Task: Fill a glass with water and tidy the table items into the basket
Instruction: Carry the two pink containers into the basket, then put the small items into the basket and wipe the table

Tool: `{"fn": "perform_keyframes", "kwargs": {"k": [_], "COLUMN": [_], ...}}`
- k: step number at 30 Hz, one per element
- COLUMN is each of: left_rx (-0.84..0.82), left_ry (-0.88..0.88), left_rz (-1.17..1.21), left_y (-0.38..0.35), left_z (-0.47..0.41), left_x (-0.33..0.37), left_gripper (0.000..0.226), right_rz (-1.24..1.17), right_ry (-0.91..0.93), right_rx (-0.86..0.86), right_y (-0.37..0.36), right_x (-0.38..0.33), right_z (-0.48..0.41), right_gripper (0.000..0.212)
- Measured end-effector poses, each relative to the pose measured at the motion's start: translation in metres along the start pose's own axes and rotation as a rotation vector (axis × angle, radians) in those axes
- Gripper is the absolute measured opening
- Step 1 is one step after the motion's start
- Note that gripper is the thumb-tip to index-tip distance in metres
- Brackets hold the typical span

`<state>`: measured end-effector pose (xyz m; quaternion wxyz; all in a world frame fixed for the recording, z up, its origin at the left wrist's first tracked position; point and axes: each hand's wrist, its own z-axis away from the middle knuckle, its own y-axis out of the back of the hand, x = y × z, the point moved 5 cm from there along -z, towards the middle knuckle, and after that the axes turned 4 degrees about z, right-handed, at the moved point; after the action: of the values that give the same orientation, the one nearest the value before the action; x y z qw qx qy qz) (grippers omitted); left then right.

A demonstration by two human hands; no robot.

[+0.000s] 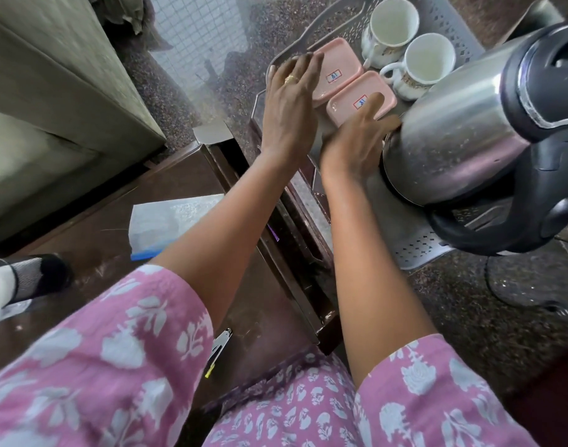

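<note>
A grey perforated basket [450,30] holds two white cups [392,22] [429,58], two pink trays and a steel kettle [463,137]. My left hand [292,101] lies with straight fingers on the left edge of the far pink tray [343,67]. My right hand [360,140] rests with straight fingers on the near pink tray [350,101], close against the kettle's base. No glass is in view.
A dark wooden table [140,208] carries a clear zip bag [166,221], a black-and-white object [21,279] at the left edge and a small stapler [219,348]. A speckled stone counter [469,301] lies under the basket, with the kettle's cord [495,282] on it.
</note>
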<state>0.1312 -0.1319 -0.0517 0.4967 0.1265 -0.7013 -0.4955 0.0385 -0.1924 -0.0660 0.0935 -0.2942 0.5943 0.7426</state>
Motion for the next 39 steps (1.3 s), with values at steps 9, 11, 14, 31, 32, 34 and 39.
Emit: {"fn": "perform_keyframes", "kwargs": {"k": [9, 11, 14, 31, 32, 34, 39], "left_rx": [0.313, 0.339, 0.343, 0.32, 0.3, 0.28, 0.294], "left_ry": [0.047, 0.092, 0.154, 0.502, 0.493, 0.506, 0.498], "left_rz": [0.342, 0.387, 0.407, 0.239, 0.226, 0.222, 0.181], "left_y": [0.038, 0.041, 0.048, 0.071, 0.068, 0.065, 0.063], "left_z": [0.076, 0.094, 0.124, 0.369, 0.377, 0.393, 0.432], "left_x": [-0.035, -0.054, -0.085, -0.235, -0.237, -0.24, -0.248], "left_gripper": [0.048, 0.046, 0.046, 0.044, 0.045, 0.047, 0.044], "right_rz": [-0.165, -0.209, -0.205, 0.208, 0.253, 0.316, 0.414], "right_ry": [0.401, 0.499, 0.605, 0.65, 0.648, 0.586, 0.236], "right_rx": [0.395, 0.33, 0.194, -0.529, -0.509, -0.453, -0.345], "right_y": [0.025, 0.016, -0.008, -0.12, -0.12, -0.116, -0.112], "right_x": [-0.044, -0.051, -0.053, 0.045, 0.052, 0.064, 0.092], "right_z": [0.072, 0.098, 0.139, 0.362, 0.369, 0.379, 0.393], "right_gripper": [0.02, 0.019, 0.018, 0.033, 0.035, 0.034, 0.044]}}
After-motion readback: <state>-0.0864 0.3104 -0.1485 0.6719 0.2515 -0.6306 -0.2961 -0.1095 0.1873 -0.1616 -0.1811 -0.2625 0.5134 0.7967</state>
